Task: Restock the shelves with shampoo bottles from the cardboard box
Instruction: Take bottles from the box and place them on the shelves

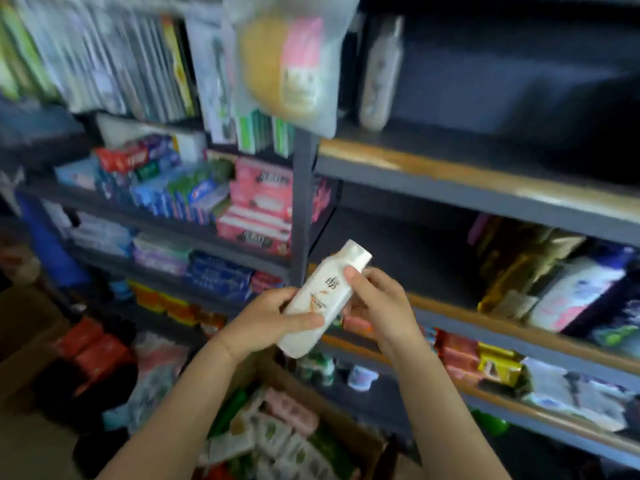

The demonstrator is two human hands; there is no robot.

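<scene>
A white shampoo bottle (320, 299) with orange print is held tilted in front of the shelves, its cap pointing up and right. My left hand (273, 317) grips its lower body from the left, thumb across the front. My right hand (375, 303) holds its upper part from the right, thumb near the neck. Below my arms sits the cardboard box (360, 441), open, with several packets and bottles inside. A similar pale bottle (381, 74) stands on the upper right shelf (450, 171).
Grey metal shelving with wooden boards fills the view. The left bays hold toothpaste and soap boxes (256, 209). A plastic bag (287, 64) hangs from the upright post (301, 202). The middle right shelf has packets (561, 289) at its right end.
</scene>
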